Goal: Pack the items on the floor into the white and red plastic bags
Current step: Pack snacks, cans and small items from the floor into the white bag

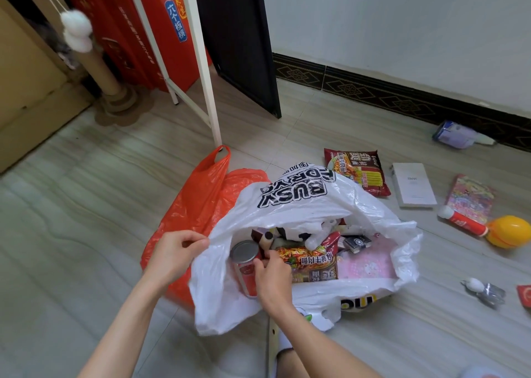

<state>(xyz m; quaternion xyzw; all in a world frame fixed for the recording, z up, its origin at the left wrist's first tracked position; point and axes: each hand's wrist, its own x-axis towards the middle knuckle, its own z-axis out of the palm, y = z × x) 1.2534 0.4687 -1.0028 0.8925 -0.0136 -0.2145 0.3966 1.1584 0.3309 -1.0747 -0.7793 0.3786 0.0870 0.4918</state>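
While the left hand (175, 254) pinches the rim of the white bag (301, 205) with closed fingers, the right hand (273, 277) reaches inside, fingers curled on a can (245, 259) beside a noodle packet (310, 262). Underneath lies the red bag (201, 202) on the floor (86, 190).

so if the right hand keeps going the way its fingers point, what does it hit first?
Likely the red can: the right hand reaches into the white bag, fingertips already at the can's side. The noodle packet lies just beside; depth unclear.
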